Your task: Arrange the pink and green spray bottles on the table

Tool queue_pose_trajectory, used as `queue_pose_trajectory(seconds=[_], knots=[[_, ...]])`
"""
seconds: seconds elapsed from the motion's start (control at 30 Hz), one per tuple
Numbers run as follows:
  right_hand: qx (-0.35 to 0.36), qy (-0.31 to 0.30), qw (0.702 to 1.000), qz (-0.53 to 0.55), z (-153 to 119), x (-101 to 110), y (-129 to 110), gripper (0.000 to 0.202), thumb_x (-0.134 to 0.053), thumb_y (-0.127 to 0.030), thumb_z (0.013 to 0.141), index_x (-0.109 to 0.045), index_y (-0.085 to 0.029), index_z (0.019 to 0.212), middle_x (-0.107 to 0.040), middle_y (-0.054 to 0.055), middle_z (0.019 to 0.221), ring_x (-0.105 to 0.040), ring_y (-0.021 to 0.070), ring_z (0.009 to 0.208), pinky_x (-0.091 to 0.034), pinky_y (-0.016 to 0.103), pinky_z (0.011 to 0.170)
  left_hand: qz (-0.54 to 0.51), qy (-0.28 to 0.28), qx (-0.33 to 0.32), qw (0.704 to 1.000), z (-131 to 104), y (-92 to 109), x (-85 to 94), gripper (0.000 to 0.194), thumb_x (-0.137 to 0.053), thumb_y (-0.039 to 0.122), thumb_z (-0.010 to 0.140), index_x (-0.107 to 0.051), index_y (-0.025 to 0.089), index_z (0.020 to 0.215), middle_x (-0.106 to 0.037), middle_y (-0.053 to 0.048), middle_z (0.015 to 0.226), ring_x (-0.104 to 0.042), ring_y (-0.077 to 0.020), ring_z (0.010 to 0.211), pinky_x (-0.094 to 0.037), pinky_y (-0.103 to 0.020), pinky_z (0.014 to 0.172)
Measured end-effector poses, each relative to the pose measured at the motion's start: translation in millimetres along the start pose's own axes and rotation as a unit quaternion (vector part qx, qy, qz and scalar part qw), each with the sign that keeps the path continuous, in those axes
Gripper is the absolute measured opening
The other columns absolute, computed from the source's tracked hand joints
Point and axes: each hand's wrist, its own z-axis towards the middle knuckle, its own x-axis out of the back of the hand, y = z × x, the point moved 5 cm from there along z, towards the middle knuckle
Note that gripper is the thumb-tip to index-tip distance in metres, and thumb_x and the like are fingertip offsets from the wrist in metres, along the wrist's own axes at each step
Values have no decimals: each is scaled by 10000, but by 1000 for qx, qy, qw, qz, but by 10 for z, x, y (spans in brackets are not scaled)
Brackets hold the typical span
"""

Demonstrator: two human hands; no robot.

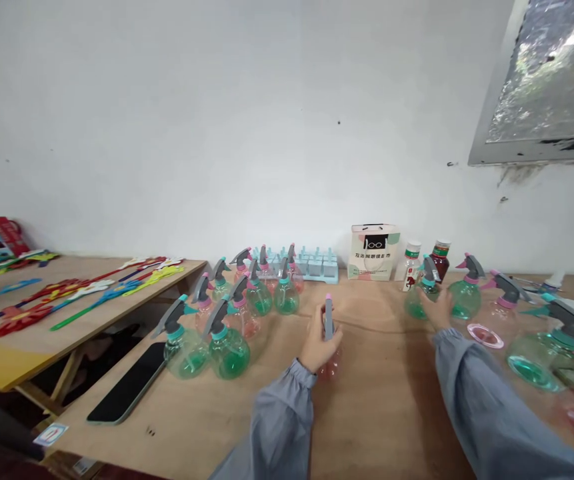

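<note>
My left hand (321,340) is wrapped around a pink spray bottle (331,371) standing mid-table, its grey trigger head turned end-on to me. Over to the right, my right hand (437,309) has its fingers against a green spray bottle (413,308) near the back; part of that bottle is hidden behind the fingers. Close by are another green spray bottle (465,300), a clear pink one (499,320) and a larger-looking green one (547,363). A group of several green and pink spray bottles (230,353) stands left of my left hand.
A black phone (129,385) lies at the table's left. Along the wall are light-blue moulds (323,267), a paper bag (373,253), a white-labelled bottle (411,263) and a dark red bottle (440,259). Colourful craft sticks (91,293) cover a second table.
</note>
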Motion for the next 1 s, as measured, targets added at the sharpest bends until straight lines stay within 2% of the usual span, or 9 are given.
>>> queue_pose_trajectory(seconds=[0.13,0.23,0.33,0.47,0.57,0.7,0.8,0.9,1.0], knots=[[21,-7,999,50,-528,57,-155,714,-656,-715,596,-563,-163,1039,-573,172,1100,-513,354,1115,-368,561,1002,7,52,-15,998,14,-6,14,406,-629,233,757,-556,217,1156,-638,-79,1109,-628,-194,982,-506,-367,903],[14,-41,995,88,-1001,70,-255,678,-646,-681,668,-511,-195,1122,-605,104,1053,-586,283,1011,-468,476,905,3,93,-13,996,25,-37,58,389,-617,233,752,-590,209,1139,-661,-84,1106,-634,-214,1024,-491,-407,945],[8,-108,987,122,-1413,48,-366,667,-633,-666,711,-486,-203,1169,-631,97,1064,-623,264,974,-492,449,885,-27,102,-9,994,28,-88,114,367,-626,277,746,-632,188,1102,-694,-88,1060,-661,-207,958,-502,-406,938],[64,-188,975,101,-1786,7,-544,792,-703,-665,652,-470,-172,1227,-642,139,1101,-635,310,1003,-505,502,890,-96,128,-37,986,12,-112,232,336,-647,358,708,-669,176,990,-710,-85,1011,-665,-239,1017,-462,-443,1024],[109,-218,965,95,-1926,-16,-629,828,-716,-633,676,-432,-162,1295,-617,166,1191,-617,324,1084,-505,513,923,-129,95,-1,987,6,-129,235,346,-680,373,687,-677,171,967,-723,-77,940,-675,-258,1001,-462,-468,1024],[136,-194,968,82,-1945,32,-634,808,-692,-627,713,-422,-160,1315,-601,168,1225,-600,327,1139,-498,511,955,-191,-36,74,978,-28,-118,85,376,-753,391,673,-684,159,960,-746,-101,954,-687,-270,983,-467,-484,1018],[146,-169,973,65,-1925,88,-604,814,-678,-644,723,-417,-158,1322,-597,175,1235,-598,329,1144,-494,511,962,-217,-107,87,966,-67,-61,3,404,-765,406,694,-683,163,1006,-750,-120,988,-686,-272,1000,-455,-484,1036],[148,-166,973,59,-1916,110,-583,838,-668,-666,724,-405,-149,1328,-589,188,1248,-594,332,1152,-494,511,962,-231,-117,80,963,-86,0,-4,373,-778,404,683,-687,185,971,-756,-104,957,-688,-276,992,-462,-473,1027],[150,-170,972,58,-1908,111,-580,833,-662,-671,729,-402,-150,1326,-594,184,1239,-600,329,1143,-500,506,953,-246,-96,71,962,-99,35,30,328,-767,412,683,-689,191,911,-753,-98,931,-692,-283,958,-483,-472,992]])
